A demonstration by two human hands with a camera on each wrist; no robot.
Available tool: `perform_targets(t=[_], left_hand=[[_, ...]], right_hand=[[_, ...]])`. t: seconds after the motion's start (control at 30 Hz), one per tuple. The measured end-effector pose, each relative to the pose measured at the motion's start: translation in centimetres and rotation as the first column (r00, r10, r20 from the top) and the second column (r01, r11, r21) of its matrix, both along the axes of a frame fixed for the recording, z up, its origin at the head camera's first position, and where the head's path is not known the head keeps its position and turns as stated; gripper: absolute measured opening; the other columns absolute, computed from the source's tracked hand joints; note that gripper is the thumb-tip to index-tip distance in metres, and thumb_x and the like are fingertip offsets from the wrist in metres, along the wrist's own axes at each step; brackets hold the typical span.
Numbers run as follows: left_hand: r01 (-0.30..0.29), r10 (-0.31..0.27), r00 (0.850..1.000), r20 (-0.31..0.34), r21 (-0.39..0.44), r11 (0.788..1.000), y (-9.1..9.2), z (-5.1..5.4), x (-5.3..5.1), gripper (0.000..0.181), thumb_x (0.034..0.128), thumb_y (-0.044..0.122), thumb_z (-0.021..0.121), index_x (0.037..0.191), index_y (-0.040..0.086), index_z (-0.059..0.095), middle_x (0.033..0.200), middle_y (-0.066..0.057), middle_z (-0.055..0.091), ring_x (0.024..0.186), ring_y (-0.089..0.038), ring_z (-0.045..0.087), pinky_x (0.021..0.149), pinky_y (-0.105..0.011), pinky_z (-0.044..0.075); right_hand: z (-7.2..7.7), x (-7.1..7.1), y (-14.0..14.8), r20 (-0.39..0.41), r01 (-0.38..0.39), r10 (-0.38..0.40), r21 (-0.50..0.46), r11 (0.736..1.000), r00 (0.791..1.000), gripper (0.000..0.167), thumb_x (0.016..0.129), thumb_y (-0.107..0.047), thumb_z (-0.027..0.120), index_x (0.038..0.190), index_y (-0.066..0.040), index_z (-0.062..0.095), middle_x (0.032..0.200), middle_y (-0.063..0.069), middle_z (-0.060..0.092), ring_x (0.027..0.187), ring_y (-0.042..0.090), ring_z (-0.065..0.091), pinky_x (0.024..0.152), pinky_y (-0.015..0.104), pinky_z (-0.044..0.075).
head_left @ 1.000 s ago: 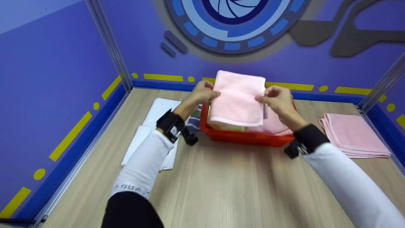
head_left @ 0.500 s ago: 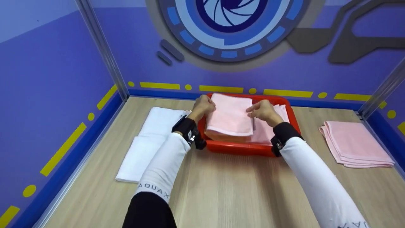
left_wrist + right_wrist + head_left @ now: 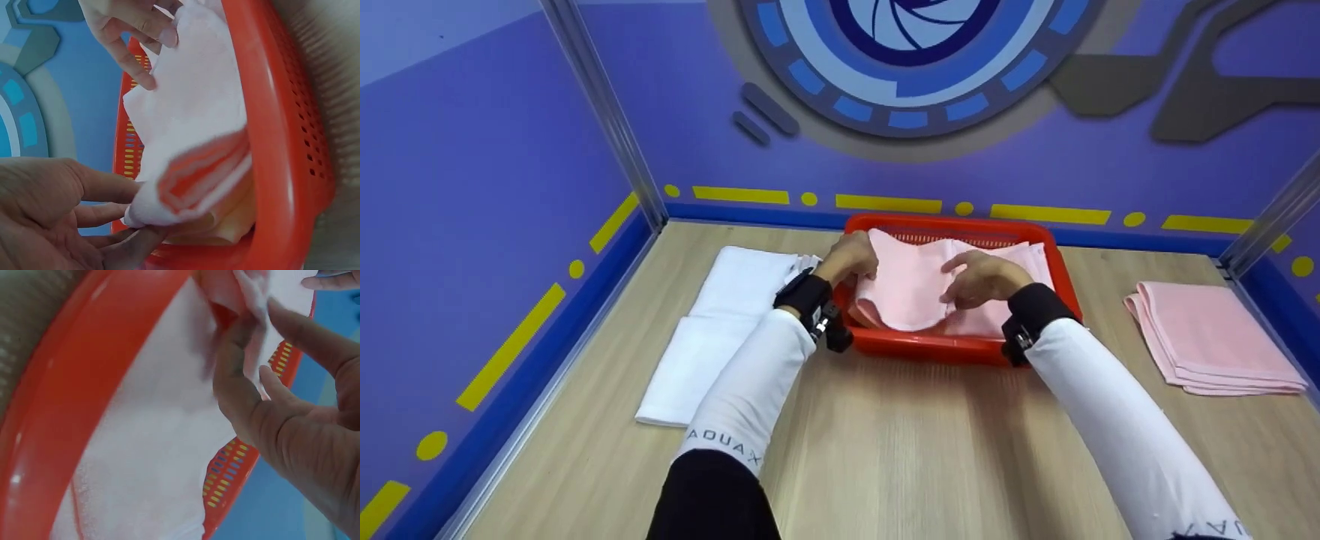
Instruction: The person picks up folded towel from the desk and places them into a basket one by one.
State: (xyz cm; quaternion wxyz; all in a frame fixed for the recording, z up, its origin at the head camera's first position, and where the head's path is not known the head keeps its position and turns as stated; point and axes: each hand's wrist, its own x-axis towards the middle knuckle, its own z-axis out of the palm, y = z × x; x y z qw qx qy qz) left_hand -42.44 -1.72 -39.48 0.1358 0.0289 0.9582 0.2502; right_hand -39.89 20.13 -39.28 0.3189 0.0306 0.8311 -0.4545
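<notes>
A folded pink cloth [image 3: 909,283] lies in the left part of a red basket [image 3: 930,346], its middle sagging and its near edge curved. The left hand [image 3: 851,257] pinches the cloth's left edge; in the left wrist view the left hand [image 3: 73,211] has thumb and fingers around a rolled fold [image 3: 191,185]. At the cloth's right edge is the right hand [image 3: 981,279]; in the right wrist view the right hand [image 3: 298,405] holds that edge between thumb and fingers. Another pink cloth [image 3: 152,410] lies flat beneath the right hand. Something yellowish [image 3: 239,216] shows under the fold.
White folded cloths [image 3: 701,367] lie on the table left of the basket. A stack of folded pink cloths [image 3: 1215,337] rests at the far right. A blue-purple panel wall [image 3: 840,169] stands close behind the basket, with another wall on the left.
The pink cloth has come down from above the basket into its left part, and its flat shape has turned curved. Both hands have lowered with it.
</notes>
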Motion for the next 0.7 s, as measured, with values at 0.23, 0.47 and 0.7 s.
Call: perform_targets(t=[0.23, 0.47, 0.7], left_hand=[[-0.060, 0.056, 0.992, -0.111, -0.031, 0.998, -0.3, 0.4, 0.8, 0.028, 0.0769, -0.001, 0.074, 0.105, 0.000, 0.072, 0.117, -0.016, 0.072, 0.090, -0.025, 0.060, 0.062, -0.032, 0.047], [0.044, -0.060, 0.988, -0.141, -0.110, 0.993, 0.4, 0.3, 1.6, 0.039, 0.0793, 0.001, 0.077, 0.116, -0.001, 0.065, 0.127, -0.019, 0.068, 0.113, -0.032, 0.065, 0.089, -0.040, 0.057], [0.030, -0.056, 0.983, -0.173, -0.151, 0.988, 0.5, 0.5, 1.8, 0.037, 0.0764, -0.001, 0.078, 0.113, 0.001, 0.069, 0.127, -0.019, 0.068, 0.113, -0.032, 0.067, 0.088, -0.041, 0.059]], right_hand=[[0.6, 0.1, -0.2, -0.059, 0.030, -0.030, -0.006, 1.000, 0.998, 0.052, 0.095, 0.003, 0.057, 0.144, 0.012, 0.045, 0.071, -0.004, 0.062, 0.064, 0.008, 0.054, 0.075, 0.024, 0.055], [-0.1, 0.0, -0.4, 0.027, -0.020, 0.022, -0.071, 0.997, 0.999, 0.066, 0.097, 0.003, 0.056, 0.154, 0.013, 0.024, 0.093, 0.006, 0.058, 0.076, 0.011, 0.052, 0.089, 0.034, 0.058], [0.2, 0.9, -0.7, -0.087, -0.004, -0.002, -0.074, 0.997, 0.996, 0.043, 0.095, 0.000, 0.062, 0.129, 0.018, 0.043, 0.076, -0.001, 0.061, 0.065, 0.007, 0.052, 0.068, 0.023, 0.058]])
